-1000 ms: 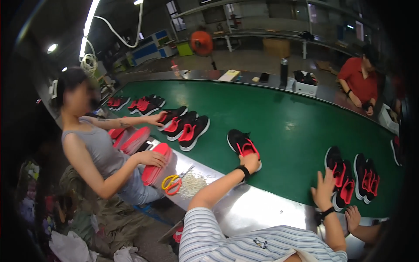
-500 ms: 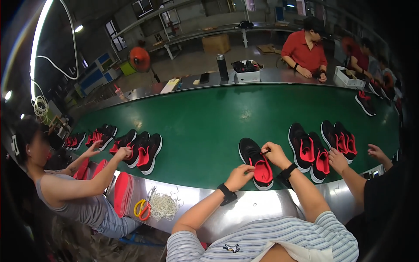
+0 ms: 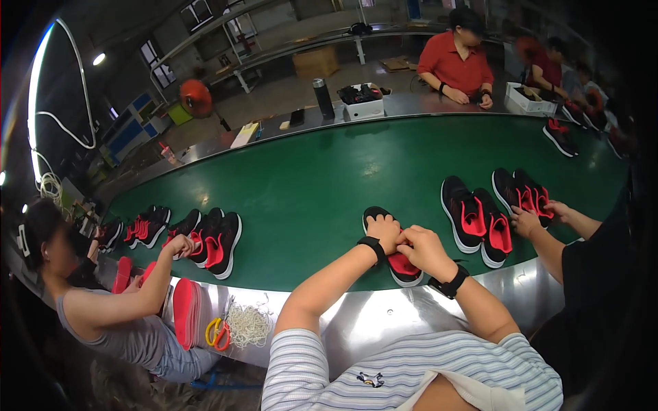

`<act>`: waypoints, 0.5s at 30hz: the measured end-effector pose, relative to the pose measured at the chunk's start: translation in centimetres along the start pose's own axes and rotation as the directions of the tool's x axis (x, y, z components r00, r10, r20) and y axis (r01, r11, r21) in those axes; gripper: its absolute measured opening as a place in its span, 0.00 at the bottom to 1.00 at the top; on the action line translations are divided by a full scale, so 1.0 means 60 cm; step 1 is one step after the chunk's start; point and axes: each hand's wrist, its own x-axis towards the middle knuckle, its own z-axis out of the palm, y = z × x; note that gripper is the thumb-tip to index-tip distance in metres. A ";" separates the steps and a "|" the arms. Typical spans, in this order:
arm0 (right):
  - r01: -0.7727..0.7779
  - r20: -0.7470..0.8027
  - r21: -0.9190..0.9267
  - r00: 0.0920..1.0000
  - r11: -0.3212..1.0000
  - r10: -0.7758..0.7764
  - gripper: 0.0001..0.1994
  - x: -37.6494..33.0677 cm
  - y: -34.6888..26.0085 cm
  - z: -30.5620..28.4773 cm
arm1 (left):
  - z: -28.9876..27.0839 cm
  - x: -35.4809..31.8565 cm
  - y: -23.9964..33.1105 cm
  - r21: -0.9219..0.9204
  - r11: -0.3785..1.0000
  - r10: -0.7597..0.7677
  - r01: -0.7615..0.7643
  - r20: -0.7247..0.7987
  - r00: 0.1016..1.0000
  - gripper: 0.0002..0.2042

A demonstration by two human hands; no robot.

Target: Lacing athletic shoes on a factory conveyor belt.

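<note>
A black sneaker (image 3: 407, 277) with a red lining and white sole lies in front of me on the green belt (image 3: 308, 178), toe pointing away. Over its front part rests my left hand (image 3: 382, 233), fingers curled across the upper and gripping it. At the shoe's opening, close beside the left fingers, my right hand (image 3: 423, 248) is closed in a pinch. What sits between its fingertips is hidden. Both hands cover the middle of the shoe. Just to the right stands a pair of matching sneakers (image 3: 473, 222).
A co-worker's hands (image 3: 531, 222) touch sneakers at the right. On the left another person's hand (image 3: 179, 246) is near more sneakers (image 3: 223, 246). Scissors (image 3: 218, 333), a pile of pale string (image 3: 248, 325) and stacked red insoles (image 3: 185, 312) lie on the metal edge.
My left hand has moved from the shoe's opening forward onto its upper. My right hand stays at the opening, now nearer the left. The co-worker's hands at right have reached the sneakers there.
</note>
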 end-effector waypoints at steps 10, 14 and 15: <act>0.150 0.557 -0.462 0.816 0.874 0.154 0.05 0.003 0.104 0.085 | 0.049 0.083 -0.096 -0.868 0.400 -0.038 0.295 0.306 0.951 0.03; 0.136 0.771 -0.458 0.553 0.879 0.316 0.07 0.043 0.088 0.064 | 0.060 0.105 -0.104 -0.800 0.425 -0.067 0.423 0.438 0.896 0.05; 0.085 0.783 -0.450 0.516 0.889 0.347 0.07 0.046 0.076 0.047 | 0.062 0.107 -0.105 -0.801 0.431 -0.068 0.416 0.431 0.900 0.05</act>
